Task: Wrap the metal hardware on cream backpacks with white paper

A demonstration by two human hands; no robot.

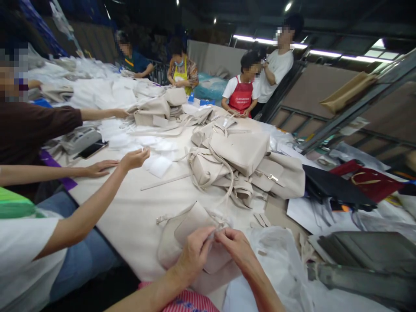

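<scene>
A beige handbag [191, 225] lies on the table directly in front of me, a small metal buckle showing at its left corner. My left hand [196, 251] is closed in a pinch over the middle of this bag. Close beside it, almost touching, my right hand [236, 249] pinches at the same spot with bent fingers. What the fingertips hold is small and mostly hidden, close to a pale wrapped piece at the bag's upper edge. Just beyond, a heap of beige handbags [240, 149] with thin straps lies on the table.
At my left, a co-worker's raised hand [134, 158] is above white paper pieces [158, 164]. A phone [92, 149] lies farther left. Clear plastic [276, 251], dark grey flat pieces [373, 251] and a black bag [334, 184] are on the right. Several people stand around the table.
</scene>
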